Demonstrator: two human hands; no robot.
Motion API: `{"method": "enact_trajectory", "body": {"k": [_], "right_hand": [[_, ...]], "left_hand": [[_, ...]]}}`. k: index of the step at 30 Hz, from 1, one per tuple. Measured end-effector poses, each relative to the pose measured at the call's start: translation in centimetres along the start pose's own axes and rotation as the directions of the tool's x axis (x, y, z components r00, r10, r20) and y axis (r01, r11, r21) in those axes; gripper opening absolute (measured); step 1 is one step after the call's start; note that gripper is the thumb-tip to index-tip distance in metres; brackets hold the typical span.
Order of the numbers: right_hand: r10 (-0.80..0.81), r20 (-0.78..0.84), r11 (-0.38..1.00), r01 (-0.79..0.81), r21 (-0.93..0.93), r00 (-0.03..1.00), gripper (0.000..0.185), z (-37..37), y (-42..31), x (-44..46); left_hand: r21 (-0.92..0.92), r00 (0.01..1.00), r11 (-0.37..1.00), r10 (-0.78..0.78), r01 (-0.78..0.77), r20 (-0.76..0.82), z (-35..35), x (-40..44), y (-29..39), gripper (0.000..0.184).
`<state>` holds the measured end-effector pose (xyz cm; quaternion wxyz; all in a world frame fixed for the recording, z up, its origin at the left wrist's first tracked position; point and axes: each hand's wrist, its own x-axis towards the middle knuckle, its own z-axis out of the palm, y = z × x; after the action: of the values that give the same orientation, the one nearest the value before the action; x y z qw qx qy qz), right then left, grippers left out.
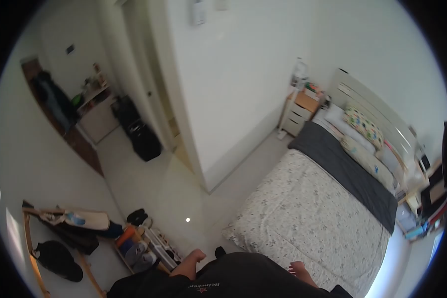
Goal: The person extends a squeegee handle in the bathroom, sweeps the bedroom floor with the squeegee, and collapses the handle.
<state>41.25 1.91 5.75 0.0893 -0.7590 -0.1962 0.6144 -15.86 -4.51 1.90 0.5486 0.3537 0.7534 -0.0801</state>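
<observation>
My left hand (194, 258) hangs low beside my dark shirt (243, 273), close to a low rack (160, 247) of shoes and other items. Its fingers are too small and turned away to make out, and I see no object in it. On the other side of the shirt, my right hand (299, 269) shows a few fingertips held apart with nothing between them. It appears in front of the near end of a bed with a patterned cover (303, 198); whether it touches the cover I cannot tell.
A dark grey blanket (342, 171) and pillows (363, 126) lie on the bed. Drawers (299, 114) stand at its far side. A black suitcase (143, 139) stands near the doorway. At lower left, a wooden rack (29, 233) holds bags and a black cap (59, 260). A wall corner (207, 188) juts out ahead.
</observation>
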Motion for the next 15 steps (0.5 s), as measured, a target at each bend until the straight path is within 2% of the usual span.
{"method": "enact_trajectory", "body": {"k": [1,3,5,6,7,8,9,11,13,15], "right_hand": [[-0.019,0.095,0.984,0.036,-0.174,0.995,0.034,1.4,-3.0,0.7],[-0.104,0.142,0.871,0.159,-0.465,0.984,0.025,5.2,-9.8,2.3],[-0.144,0.153,0.754,0.208,-0.622,0.978,0.024,8.7,-15.1,5.4],[-0.253,0.267,0.692,0.367,-0.622,0.93,0.025,10.4,-17.3,6.8],[-0.286,0.231,0.78,0.366,-0.507,0.93,0.024,12.6,-19.7,6.7],[-0.367,0.243,0.741,0.44,-0.506,0.898,0.024,14.7,-21.8,7.2],[-0.379,0.237,0.723,0.446,-0.527,0.895,0.024,17.2,-24.4,6.6],[-0.401,0.305,0.686,0.503,-0.526,0.864,0.026,21.5,-28.1,7.7],[-0.382,0.273,0.641,0.466,-0.61,0.883,0.026,26.6,-31.5,6.0],[-0.288,0.276,0.554,0.394,-0.733,0.917,0.027,31.5,-33.8,7.4]], "left_hand": [[-0.06,1.0,0.998,-0.01,0.009,-0.026,-1.7,0.7,-0.3,0.039],[-0.079,0.996,0.997,0.021,-0.028,-0.083,-5.6,3.1,-0.7,0.039],[0.138,0.972,0.968,0.223,-0.212,-0.074,-9.8,6.4,-1.9,0.04],[0.093,0.941,0.979,0.201,-0.182,-0.271,-11.5,5.5,-1.9,0.041],[0.093,0.917,0.972,0.234,-0.215,-0.322,-14.2,4.0,-1.3,0.042],[-0.007,0.889,0.973,0.206,-0.229,-0.409,-16.3,3.0,-1.0,0.04],[-0.072,0.898,0.978,0.152,-0.198,-0.413,-19.1,2.5,-0.9,0.038],[-0.227,0.86,0.945,0.095,-0.237,-0.502,-22.6,1.9,-1.7,0.039],[-0.27,0.871,0.936,0.071,-0.226,-0.485,-25.7,1.8,-3.6,0.04],[-0.302,0.872,0.927,0.051,-0.222,-0.486,-29.3,2.4,-6.8,0.042]]}}
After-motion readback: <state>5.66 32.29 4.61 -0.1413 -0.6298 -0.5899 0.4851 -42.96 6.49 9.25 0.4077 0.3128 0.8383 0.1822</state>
